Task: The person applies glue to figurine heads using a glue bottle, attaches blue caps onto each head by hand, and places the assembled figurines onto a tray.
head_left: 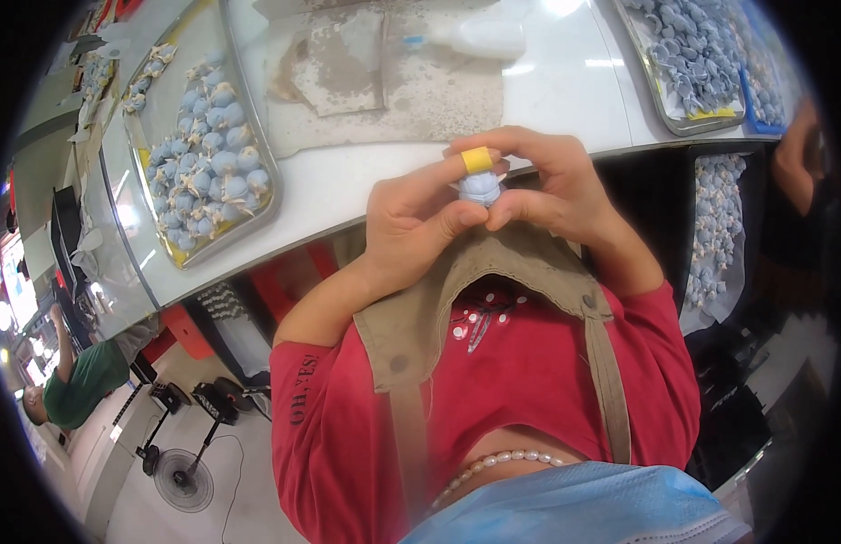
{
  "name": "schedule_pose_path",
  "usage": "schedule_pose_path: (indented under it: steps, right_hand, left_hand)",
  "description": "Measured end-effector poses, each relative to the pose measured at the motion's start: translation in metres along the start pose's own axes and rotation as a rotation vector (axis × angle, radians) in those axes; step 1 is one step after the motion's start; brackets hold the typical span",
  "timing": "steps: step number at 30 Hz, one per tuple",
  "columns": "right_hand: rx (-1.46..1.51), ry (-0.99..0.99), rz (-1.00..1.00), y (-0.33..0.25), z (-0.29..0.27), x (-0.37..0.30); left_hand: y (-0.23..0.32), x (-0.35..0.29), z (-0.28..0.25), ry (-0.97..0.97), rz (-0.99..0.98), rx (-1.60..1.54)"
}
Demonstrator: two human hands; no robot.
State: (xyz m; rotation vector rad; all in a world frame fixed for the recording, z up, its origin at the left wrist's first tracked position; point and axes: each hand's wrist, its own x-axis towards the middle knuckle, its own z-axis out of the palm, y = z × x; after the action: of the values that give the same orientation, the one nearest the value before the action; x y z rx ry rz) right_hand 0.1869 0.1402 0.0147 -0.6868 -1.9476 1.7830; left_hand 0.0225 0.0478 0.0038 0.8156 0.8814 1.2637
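Observation:
Close to my chest, just off the table's near edge, a small rounded light-blue figure piece [480,188] with pale pointed bits is held between both hands. My left hand [413,218] pinches it from the left, thumb below and index finger above. A yellow band wraps the end of that index finger. My right hand [552,177] closes on it from the right, its thumb tip almost meeting the left thumb. The fingers cover part of the piece, and its exact kind is not clear.
A metal tray [277,181] of similar blue pieces stands on the left. Ahead lie a stained mat [438,113] and a white bottle [484,38]. At far right are a tray of blue-grey curved parts [688,68] and another person's arm [795,159]. Below, a lower tray [713,227] holds more pieces.

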Motion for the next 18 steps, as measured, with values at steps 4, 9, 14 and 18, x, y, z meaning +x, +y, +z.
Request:
schedule_pose_path:
  steps: [4, 9, 14, 18]
  right_hand:
    - [0.17, -0.01, 0.058, 0.0, -0.003, -0.005]
    - [0.206, 0.005, 0.052, 0.004, -0.006, -0.009]
    - [0.188, 0.014, -0.065, 0.002, -0.001, -0.004]
    - [0.307, -0.017, -0.125, 0.005, 0.01, -0.001]
  left_hand:
    - [0.003, 0.003, 0.002, -0.041, 0.037, 0.239]
    - [0.002, 0.006, 0.008, -0.032, 0.03, 0.262]
    - [0.01, 0.002, 0.006, -0.061, 0.061, 0.329]
    - [0.026, -0.001, 0.0, -0.065, -0.06, 0.271]
